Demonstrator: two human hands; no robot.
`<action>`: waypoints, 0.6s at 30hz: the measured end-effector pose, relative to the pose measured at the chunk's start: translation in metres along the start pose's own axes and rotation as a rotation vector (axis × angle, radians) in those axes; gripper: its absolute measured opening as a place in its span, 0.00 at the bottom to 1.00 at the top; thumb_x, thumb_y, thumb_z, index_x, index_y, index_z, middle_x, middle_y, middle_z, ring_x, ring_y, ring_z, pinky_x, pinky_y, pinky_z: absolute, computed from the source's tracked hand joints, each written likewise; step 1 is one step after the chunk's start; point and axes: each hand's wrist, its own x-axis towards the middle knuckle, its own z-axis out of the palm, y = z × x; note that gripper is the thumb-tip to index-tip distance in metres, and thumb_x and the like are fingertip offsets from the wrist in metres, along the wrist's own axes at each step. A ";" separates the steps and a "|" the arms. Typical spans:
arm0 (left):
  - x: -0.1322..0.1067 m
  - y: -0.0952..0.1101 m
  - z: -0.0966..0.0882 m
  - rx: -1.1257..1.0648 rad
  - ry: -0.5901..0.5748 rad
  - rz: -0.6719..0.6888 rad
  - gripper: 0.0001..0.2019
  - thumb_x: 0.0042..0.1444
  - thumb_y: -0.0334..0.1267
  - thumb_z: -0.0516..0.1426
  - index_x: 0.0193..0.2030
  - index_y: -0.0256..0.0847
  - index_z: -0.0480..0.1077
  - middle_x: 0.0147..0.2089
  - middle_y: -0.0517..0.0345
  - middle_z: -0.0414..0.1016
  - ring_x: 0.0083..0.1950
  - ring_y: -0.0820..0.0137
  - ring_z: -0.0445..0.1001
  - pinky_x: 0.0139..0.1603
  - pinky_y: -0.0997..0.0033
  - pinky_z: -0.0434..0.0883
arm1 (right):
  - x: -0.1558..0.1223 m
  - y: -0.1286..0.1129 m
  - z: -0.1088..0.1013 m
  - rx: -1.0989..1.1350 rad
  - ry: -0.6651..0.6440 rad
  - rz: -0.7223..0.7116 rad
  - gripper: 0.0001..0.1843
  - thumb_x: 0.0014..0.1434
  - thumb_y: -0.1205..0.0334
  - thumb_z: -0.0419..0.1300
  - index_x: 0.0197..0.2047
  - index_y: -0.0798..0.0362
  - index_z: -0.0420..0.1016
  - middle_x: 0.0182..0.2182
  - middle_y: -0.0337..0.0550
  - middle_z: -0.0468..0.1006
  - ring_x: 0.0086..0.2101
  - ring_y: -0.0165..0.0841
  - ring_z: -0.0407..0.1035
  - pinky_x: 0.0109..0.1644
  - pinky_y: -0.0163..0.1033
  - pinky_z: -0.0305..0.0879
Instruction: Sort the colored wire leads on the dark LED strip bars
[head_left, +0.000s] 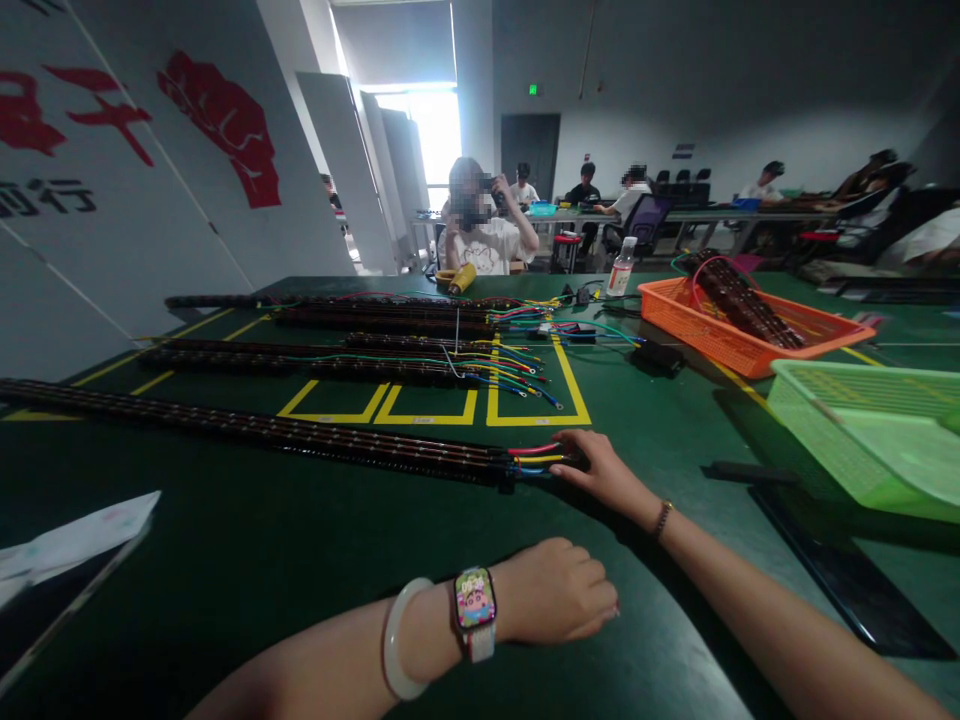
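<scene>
A long dark bundle of sleeved cables (300,430) lies across the near part of the green table. Short red, yellow and blue wires (534,460) come out of its right end. My right hand (604,475) is closed around the tips of these wires, thumb on the near side and fingers on the far side; something dark shows between them. In front of me, low over the table, my left hand (559,590) is curled in a loose fist, back up, with nothing seen in it. A watch (475,600) with a lit screen and a pale bangle are on that wrist.
More cable bundles (390,318) with coloured wire ends lie farther back, by yellow tape outlines (540,420). On the right stand an orange basket (720,335) holding a bundle, a green basket (840,440) and a black flat panel (847,580). A person (487,225) sits opposite.
</scene>
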 end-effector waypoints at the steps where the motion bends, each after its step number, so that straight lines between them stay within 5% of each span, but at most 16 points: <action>1: 0.000 0.000 0.000 -0.011 0.002 0.003 0.10 0.60 0.40 0.49 0.32 0.39 0.67 0.31 0.52 0.72 0.29 0.69 0.66 0.29 0.67 0.56 | 0.000 0.000 0.001 0.010 -0.002 0.012 0.22 0.56 0.50 0.60 0.50 0.51 0.66 0.39 0.46 0.74 0.40 0.38 0.67 0.45 0.45 0.62; 6: 0.001 -0.004 -0.005 -0.219 0.015 -0.078 0.12 0.60 0.39 0.48 0.29 0.40 0.65 0.28 0.55 0.69 0.29 0.71 0.65 0.30 0.69 0.56 | 0.003 0.001 0.002 -0.011 -0.030 -0.012 0.26 0.55 0.47 0.59 0.53 0.51 0.64 0.43 0.47 0.71 0.42 0.39 0.65 0.47 0.45 0.61; 13: 0.006 -0.022 -0.012 -1.251 0.161 -0.734 0.17 0.60 0.48 0.45 0.26 0.39 0.61 0.23 0.63 0.62 0.24 0.76 0.62 0.28 0.74 0.58 | 0.011 -0.006 0.002 -0.105 -0.099 -0.046 0.18 0.55 0.46 0.59 0.36 0.54 0.70 0.33 0.44 0.72 0.36 0.36 0.64 0.44 0.43 0.58; 18: 0.007 -0.031 -0.004 -1.676 0.382 -0.837 0.14 0.58 0.47 0.50 0.29 0.38 0.62 0.23 0.62 0.65 0.24 0.75 0.65 0.28 0.74 0.59 | 0.014 -0.008 0.003 -0.091 -0.119 -0.012 0.15 0.55 0.51 0.62 0.30 0.54 0.68 0.28 0.40 0.71 0.32 0.33 0.64 0.38 0.38 0.57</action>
